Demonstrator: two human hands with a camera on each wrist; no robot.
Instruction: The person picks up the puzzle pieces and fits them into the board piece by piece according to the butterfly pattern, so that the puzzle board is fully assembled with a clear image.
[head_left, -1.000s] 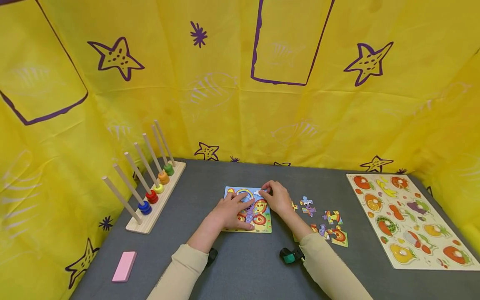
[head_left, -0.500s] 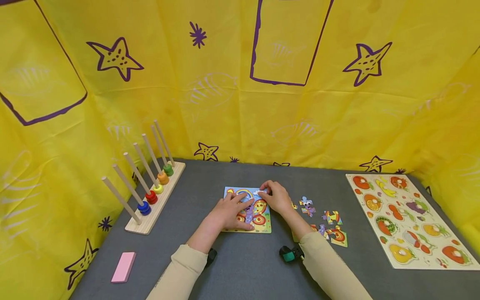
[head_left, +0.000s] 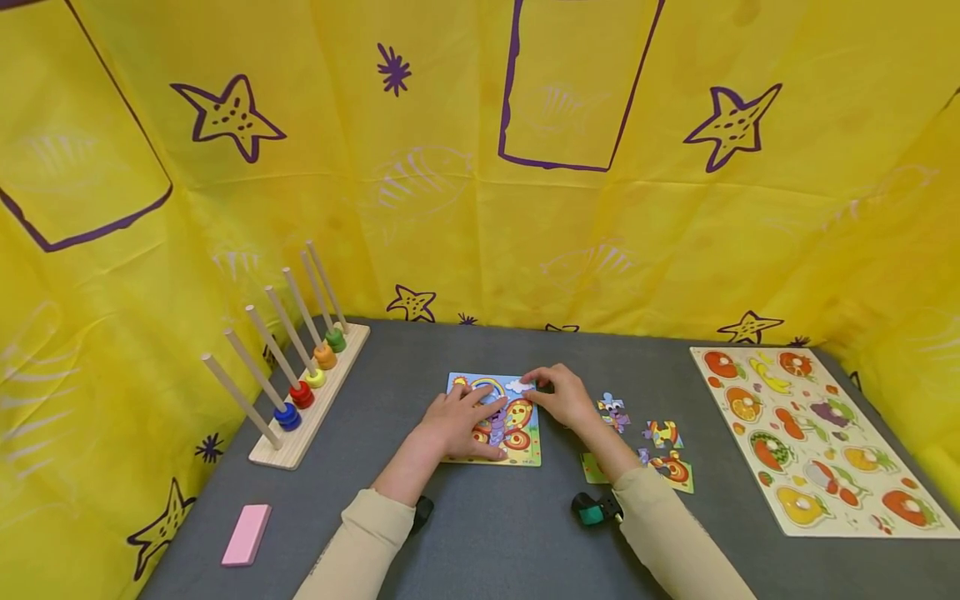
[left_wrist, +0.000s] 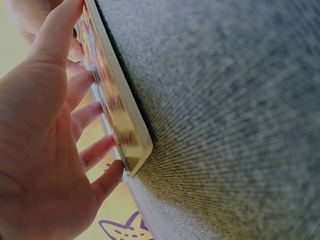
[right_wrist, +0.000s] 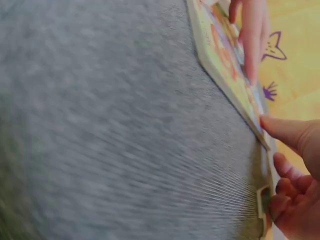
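Observation:
In the head view a butterfly picture puzzle point(head_left: 517, 439) lies flat at the middle of the table. My left hand point(head_left: 453, 421) rests over its left side with fingers spread, covering part of the picture. In the left wrist view those fingertips point(left_wrist: 118, 166) press on the puzzle's face. My right hand point(head_left: 562, 397) is at the upper right corner, near the printed cloud. Its thumb point(right_wrist: 282, 130) touches the puzzle close to the edge in the right wrist view, while its other fingers bend loosely beyond that edge. Nothing shows between thumb and index finger.
Several loose jigsaw pieces point(head_left: 664, 433) lie right of the puzzle, some hidden behind the right forearm. A fruit board point(head_left: 813, 492) lies far right. At the left stand a peg rack point(head_left: 310, 427) with coloured rings and a pink block point(head_left: 247, 535). Yellow cloth hangs behind.
My right hand has shifted slightly right, with thumb and index finger moving apart and baring more of the cloud. My left hand stays in place on the puzzle.

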